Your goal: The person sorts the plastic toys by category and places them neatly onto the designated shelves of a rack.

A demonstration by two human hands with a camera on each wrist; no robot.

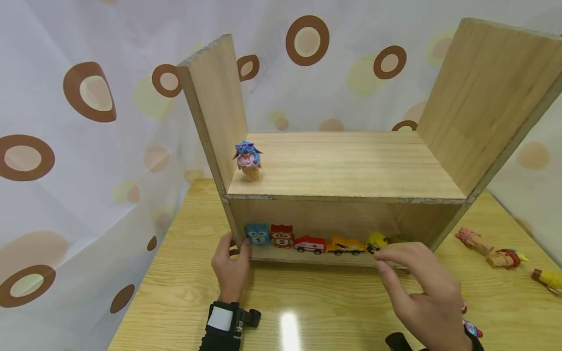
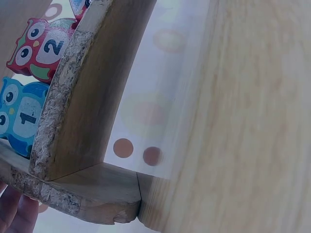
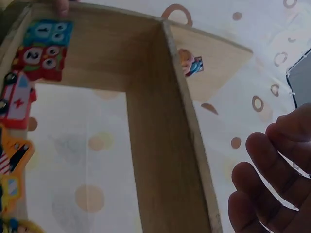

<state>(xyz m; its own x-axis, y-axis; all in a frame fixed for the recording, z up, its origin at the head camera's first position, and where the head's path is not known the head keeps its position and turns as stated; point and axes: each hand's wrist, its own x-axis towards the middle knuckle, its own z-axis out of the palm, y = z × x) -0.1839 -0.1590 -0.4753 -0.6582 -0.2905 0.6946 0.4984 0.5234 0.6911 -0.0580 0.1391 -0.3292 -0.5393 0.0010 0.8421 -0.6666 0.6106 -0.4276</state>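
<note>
A: What does the left hand (image 1: 231,268) grasp?
B: The wooden shelf unit (image 1: 351,168), upright on the tabletop (image 1: 184,278). The thumb lies against the inner face of the left side panel, near its foot; the other fingers lie on the outer side.
A: And the right hand (image 1: 421,290)?
B: Released: fingers loosely bent, nothing visible between them. In the head view, thumb and forefinger tips appear close together in front of the lower compartment's right part, near the yellow-topped toy (image 1: 376,241).
A: How is that compartment filled?
B: Left to right: blue owl block (image 1: 257,235), numbered 1; red owl block (image 1: 282,236), numbered 2; red-and-white ambulance (image 1: 310,244); orange truck (image 1: 345,245); then the yellow-topped toy. The blue owl block stands just beside the left panel.
A: And the upper board?
B: An ice-cream-cone figurine (image 1: 249,162), topped by a blue character in glasses, stands upright near its front left corner.
A: What lies outside the unit?
B: On the right of the tabletop, a pink figurine (image 1: 474,240), a red-banded figurine (image 1: 505,258) and a yellow figurine (image 1: 549,280). Behind hangs a circle-patterned cloth (image 1: 281,97).
</note>
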